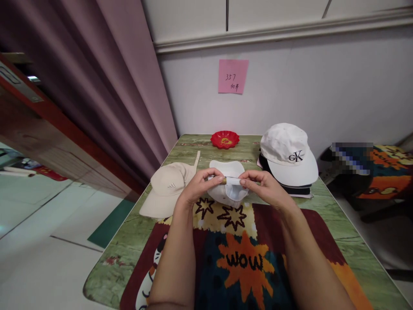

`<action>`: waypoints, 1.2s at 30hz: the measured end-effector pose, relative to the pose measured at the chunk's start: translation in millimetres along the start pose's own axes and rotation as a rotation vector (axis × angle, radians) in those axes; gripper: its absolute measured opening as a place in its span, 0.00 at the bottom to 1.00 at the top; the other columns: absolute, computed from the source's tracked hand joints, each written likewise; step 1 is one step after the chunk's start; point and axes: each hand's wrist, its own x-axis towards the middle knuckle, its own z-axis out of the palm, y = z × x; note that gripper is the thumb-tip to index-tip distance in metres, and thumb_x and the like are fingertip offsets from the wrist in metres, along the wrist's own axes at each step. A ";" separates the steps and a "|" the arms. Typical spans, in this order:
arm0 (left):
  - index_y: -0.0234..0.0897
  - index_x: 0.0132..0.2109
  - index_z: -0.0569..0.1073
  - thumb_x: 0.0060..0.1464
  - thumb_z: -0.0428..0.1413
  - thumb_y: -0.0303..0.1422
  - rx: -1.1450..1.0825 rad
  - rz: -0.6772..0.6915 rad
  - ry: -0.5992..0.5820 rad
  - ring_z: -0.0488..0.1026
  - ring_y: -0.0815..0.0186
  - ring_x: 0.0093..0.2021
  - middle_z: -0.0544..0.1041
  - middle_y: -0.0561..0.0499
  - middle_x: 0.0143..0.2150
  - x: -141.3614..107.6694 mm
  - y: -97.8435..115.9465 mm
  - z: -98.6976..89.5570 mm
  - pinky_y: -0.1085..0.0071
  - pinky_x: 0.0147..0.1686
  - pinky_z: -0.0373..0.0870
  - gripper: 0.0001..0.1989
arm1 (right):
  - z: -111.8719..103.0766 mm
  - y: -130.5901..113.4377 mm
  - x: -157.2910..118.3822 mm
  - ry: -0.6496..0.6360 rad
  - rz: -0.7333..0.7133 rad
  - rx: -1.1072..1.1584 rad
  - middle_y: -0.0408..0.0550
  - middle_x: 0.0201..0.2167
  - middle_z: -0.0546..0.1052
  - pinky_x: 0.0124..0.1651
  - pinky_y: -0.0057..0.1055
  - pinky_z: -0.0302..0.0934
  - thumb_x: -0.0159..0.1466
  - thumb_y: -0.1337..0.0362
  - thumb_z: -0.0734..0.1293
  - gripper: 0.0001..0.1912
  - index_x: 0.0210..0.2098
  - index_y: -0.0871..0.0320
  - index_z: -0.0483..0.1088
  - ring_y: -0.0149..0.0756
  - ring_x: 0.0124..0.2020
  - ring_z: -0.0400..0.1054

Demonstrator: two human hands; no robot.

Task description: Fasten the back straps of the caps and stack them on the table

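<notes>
A white cap [222,196] sits in front of me at the mat's far edge, its brim pointing away and its back strap facing me. My left hand [206,183] pinches one end of the strap [232,181] beside a small brass-coloured buckle [223,181]. At the strap's other end, the thumb and fingers of my right hand [258,185] are closed on it. The strap is stretched level between both hands above the cap's rear opening. Left of my left hand lies a beige cap [167,185], with its loose strap sticking up.
On the right stands a stack of caps topped by a white cap with black letters [287,150]. A red scalloped dish [225,139] is at the back. A patterned mat [238,275] covers the near part of the green wood-look table [109,262]. A pink note [232,76] hangs on the wall.
</notes>
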 end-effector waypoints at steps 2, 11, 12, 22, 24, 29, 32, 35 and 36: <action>0.36 0.35 0.78 0.54 0.62 0.45 -0.012 -0.006 0.010 0.68 0.66 0.33 0.75 0.50 0.32 -0.2 -1.0 0.4 0.73 0.32 0.61 0.15 | 1.7 0.3 0.7 0.018 0.005 0.009 0.44 0.30 0.76 0.37 0.29 0.60 0.64 0.54 0.69 0.13 0.35 0.58 0.77 0.34 0.31 0.68; 0.35 0.34 0.78 0.52 0.63 0.44 -0.063 0.018 0.016 0.69 0.65 0.35 0.75 0.49 0.33 0.4 -3.6 2.5 0.72 0.36 0.64 0.14 | 3.5 1.5 0.3 0.042 0.005 0.021 0.45 0.31 0.76 0.37 0.31 0.63 0.63 0.53 0.69 0.14 0.36 0.58 0.77 0.35 0.32 0.68; 0.35 0.34 0.78 0.52 0.63 0.43 -0.068 0.016 0.014 0.69 0.65 0.35 0.75 0.49 0.33 0.6 -4.1 2.4 0.72 0.36 0.64 0.14 | 3.3 1.3 0.2 0.042 0.007 0.031 0.45 0.31 0.76 0.37 0.31 0.63 0.63 0.53 0.69 0.13 0.36 0.57 0.77 0.35 0.32 0.68; 0.35 0.34 0.77 0.54 0.64 0.42 -0.083 0.010 0.011 0.67 0.68 0.32 0.74 0.51 0.31 1.4 -4.2 2.8 0.73 0.35 0.61 0.13 | 2.0 -1.1 -0.9 0.040 0.014 0.053 0.45 0.31 0.76 0.37 0.31 0.62 0.63 0.53 0.70 0.13 0.35 0.58 0.77 0.35 0.32 0.68; 0.35 0.34 0.77 0.54 0.63 0.42 -0.072 0.025 0.011 0.67 0.68 0.33 0.74 0.51 0.31 1.3 -3.7 3.4 0.73 0.36 0.62 0.13 | 1.1 -1.9 -1.2 0.042 0.012 0.046 0.45 0.31 0.76 0.38 0.31 0.63 0.63 0.54 0.70 0.13 0.35 0.58 0.77 0.35 0.33 0.69; 0.34 0.34 0.76 0.55 0.63 0.42 -0.055 0.049 0.017 0.68 0.67 0.33 0.74 0.52 0.31 2.5 -4.4 4.5 0.73 0.37 0.62 0.13 | 0.3 -0.3 -1.0 0.042 0.013 0.046 0.45 0.31 0.76 0.38 0.32 0.63 0.63 0.53 0.70 0.13 0.36 0.58 0.77 0.35 0.33 0.68; 0.34 0.33 0.76 0.54 0.63 0.41 -0.046 0.066 0.023 0.68 0.67 0.34 0.74 0.52 0.31 3.3 -4.9 4.2 0.73 0.37 0.63 0.14 | 1.4 1.0 -0.1 0.039 0.013 0.058 0.45 0.31 0.76 0.39 0.32 0.63 0.63 0.52 0.70 0.14 0.35 0.58 0.76 0.35 0.33 0.69; 0.33 0.32 0.76 0.54 0.64 0.42 -0.052 0.059 0.018 0.68 0.67 0.34 0.74 0.51 0.31 3.1 -5.2 3.3 0.73 0.38 0.63 0.14 | -0.6 -1.8 -1.0 0.035 0.013 0.041 0.46 0.32 0.77 0.39 0.32 0.64 0.63 0.50 0.70 0.16 0.36 0.58 0.77 0.36 0.34 0.70; 0.33 0.33 0.76 0.54 0.64 0.42 -0.058 0.046 0.009 0.68 0.67 0.34 0.74 0.51 0.31 2.9 -5.3 2.9 0.73 0.37 0.63 0.14 | -3.1 -3.3 -2.0 0.019 0.011 0.021 0.46 0.33 0.78 0.40 0.33 0.64 0.63 0.50 0.70 0.17 0.37 0.58 0.77 0.38 0.35 0.70</action>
